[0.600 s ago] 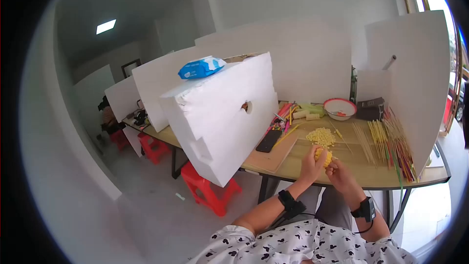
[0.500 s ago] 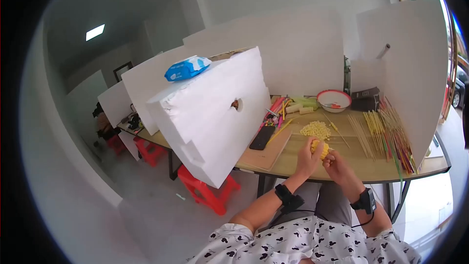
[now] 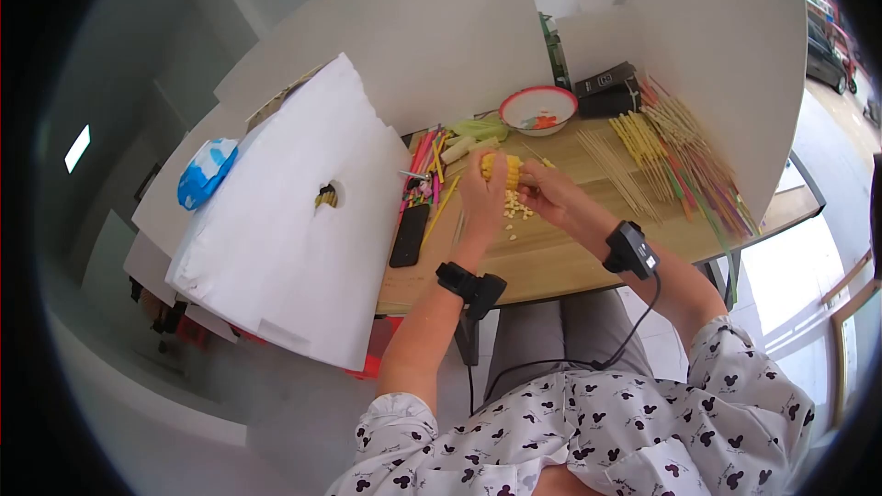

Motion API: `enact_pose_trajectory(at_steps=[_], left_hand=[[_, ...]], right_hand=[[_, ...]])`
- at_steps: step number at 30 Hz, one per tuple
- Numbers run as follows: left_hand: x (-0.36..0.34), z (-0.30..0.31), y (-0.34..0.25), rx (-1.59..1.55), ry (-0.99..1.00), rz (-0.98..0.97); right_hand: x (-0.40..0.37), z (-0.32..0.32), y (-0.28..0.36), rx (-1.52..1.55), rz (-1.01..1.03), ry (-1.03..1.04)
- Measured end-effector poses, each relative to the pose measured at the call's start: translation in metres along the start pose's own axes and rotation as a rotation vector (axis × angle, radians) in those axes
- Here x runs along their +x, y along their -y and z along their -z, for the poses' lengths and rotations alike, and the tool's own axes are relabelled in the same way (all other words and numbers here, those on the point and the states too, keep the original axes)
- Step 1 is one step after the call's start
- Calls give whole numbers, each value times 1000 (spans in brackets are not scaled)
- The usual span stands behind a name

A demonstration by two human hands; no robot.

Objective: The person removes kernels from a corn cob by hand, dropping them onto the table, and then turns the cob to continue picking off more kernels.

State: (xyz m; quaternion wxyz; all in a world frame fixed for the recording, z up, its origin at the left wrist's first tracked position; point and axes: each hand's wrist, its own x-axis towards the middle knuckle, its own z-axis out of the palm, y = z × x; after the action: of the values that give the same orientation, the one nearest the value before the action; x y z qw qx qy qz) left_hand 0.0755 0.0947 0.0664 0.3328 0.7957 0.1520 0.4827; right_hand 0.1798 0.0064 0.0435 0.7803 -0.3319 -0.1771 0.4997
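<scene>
A piece of yellow corn cob (image 3: 514, 171) is held above the table between my two hands. My left hand (image 3: 482, 191) is wrapped round the cob from the left. At its right end my right hand (image 3: 548, 191) grips the cob, fingers pressed together. Loose corn kernels (image 3: 516, 209) lie on the wooden table top (image 3: 551, 257) just below, partly hidden by the hands. Stripped cobs (image 3: 457, 150) and green husks (image 3: 484, 128) lie beyond my left hand.
A red-rimmed bowl (image 3: 538, 111) stands at the back, beside a black box (image 3: 606, 90). Thin sticks (image 3: 689, 138) are spread at the right. A phone (image 3: 409, 235), coloured pens (image 3: 425, 152) and a white foam board (image 3: 285, 230) are at the left.
The view has turned right and down. Both hands, still on the cob, have moved further over the table, above the kernel pile.
</scene>
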Motion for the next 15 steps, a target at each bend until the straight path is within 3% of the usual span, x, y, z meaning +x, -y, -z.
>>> enact_pose_trajectory(at_steps=[3, 15], left_hand=[[19, -8, 19, -20, -16, -36], [44, -46, 103, -108, 11, 142]], right_hand=[[22, 1, 7, -32, -4, -17], [85, 35, 2, -132, -60, -63]])
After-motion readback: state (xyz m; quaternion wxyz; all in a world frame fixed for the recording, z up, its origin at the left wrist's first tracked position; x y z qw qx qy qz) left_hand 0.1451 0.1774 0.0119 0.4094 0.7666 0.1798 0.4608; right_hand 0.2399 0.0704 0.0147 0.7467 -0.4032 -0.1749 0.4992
